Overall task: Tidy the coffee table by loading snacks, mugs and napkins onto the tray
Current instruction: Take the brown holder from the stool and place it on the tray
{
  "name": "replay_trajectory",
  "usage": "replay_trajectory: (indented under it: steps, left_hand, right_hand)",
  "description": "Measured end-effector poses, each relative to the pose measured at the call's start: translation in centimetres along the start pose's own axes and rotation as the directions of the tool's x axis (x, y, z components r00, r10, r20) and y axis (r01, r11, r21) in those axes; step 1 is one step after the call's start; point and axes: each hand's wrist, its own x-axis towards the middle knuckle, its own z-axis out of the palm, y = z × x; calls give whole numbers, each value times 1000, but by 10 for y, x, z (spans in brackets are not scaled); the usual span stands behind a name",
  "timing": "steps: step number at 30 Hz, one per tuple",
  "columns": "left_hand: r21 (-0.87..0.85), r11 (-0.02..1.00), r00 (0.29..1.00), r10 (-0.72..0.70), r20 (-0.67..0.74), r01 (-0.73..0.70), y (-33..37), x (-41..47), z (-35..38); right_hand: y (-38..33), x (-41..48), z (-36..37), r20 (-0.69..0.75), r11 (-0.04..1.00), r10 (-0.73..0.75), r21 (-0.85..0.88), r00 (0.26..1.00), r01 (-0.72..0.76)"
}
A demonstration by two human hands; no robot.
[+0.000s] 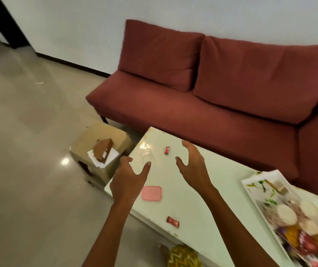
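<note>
A white tray (pixel 250 182) stands at the right end of the white coffee table (pixel 202 205), holding white mugs (pixel 287 214) and colourful snack packets (pixel 308 245). My left hand (pixel 128 180) hovers open over the table's left end, just short of a clear glass (pixel 147 156). My right hand (pixel 191 162) is open beside it, fingers spread. One small red snack wrapper (pixel 167 150) lies beyond the hands, another (pixel 172 221) near the front edge. A pink flat pad (pixel 151 193) lies by my left wrist.
A dark red sofa (pixel 212 89) runs along the far side of the table. A beige stool (pixel 100 149) with paper and a brown cardboard piece stands left of the table. A yellow patterned cloth (pixel 185 257) shows below the front edge.
</note>
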Motion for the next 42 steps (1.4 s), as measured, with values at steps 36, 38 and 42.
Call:
replay_trajectory:
  steps: [36,38,42]
  left_hand:
    - [-35,933,855,-314,413,359,-316,398,53]
    - [-49,915,843,-347,412,401,-329,408,71]
    - [-77,899,833,-365,417,432,-345,416,96]
  right_hand:
    - [-12,216,499,271,795,595,-64,756,-603]
    - [-1,218,516,256,789,601,-40,757,-613]
    - [11,219,534,209,776,610,38,765,-629]
